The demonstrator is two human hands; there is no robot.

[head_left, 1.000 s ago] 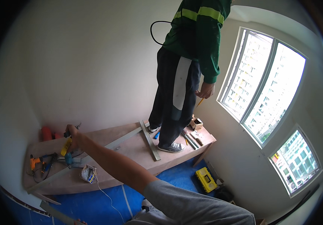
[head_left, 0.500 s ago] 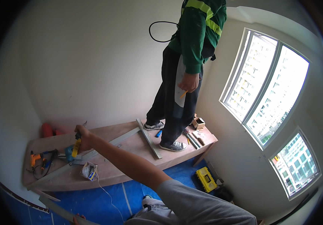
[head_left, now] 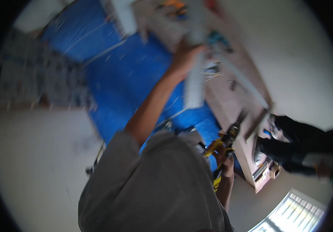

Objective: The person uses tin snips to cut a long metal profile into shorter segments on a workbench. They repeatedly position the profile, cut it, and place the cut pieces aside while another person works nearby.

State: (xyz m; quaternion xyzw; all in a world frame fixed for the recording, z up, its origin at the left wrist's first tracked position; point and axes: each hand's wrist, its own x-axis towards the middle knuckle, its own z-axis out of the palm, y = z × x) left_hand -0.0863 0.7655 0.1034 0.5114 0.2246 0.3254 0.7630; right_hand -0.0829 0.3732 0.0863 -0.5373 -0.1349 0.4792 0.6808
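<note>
Metal strip [head_left: 194,92], long and pale gray, is up near the top middle. The left hand [head_left: 185,58] is curled around it. One end of the strip sticks out below the fist, over the blue floor sheet [head_left: 124,81]. The other end goes up past the fist, in front of the desk [head_left: 223,106], and is too blurry to see well.

The right hand [head_left: 223,156] is lower down, next to the side of the desk. It is closed around a yellow and black hand tool [head_left: 232,132]. The dark end of the tool points up, but it is too smeary to tell its kind.

On the desk, another long gray strip [head_left: 244,80] lies along the top. A shorter strip [head_left: 260,123] lies near its low end. A small box [head_left: 213,69] sits just beside the metal in the left hand. A teal tool [head_left: 218,39] is above the box, and an orange tool [head_left: 174,4] is at the far end.

A co-worker in dark pants [head_left: 290,150] stands on the desk at the right. A bright window [head_left: 294,214] is at the bottom right.
</note>
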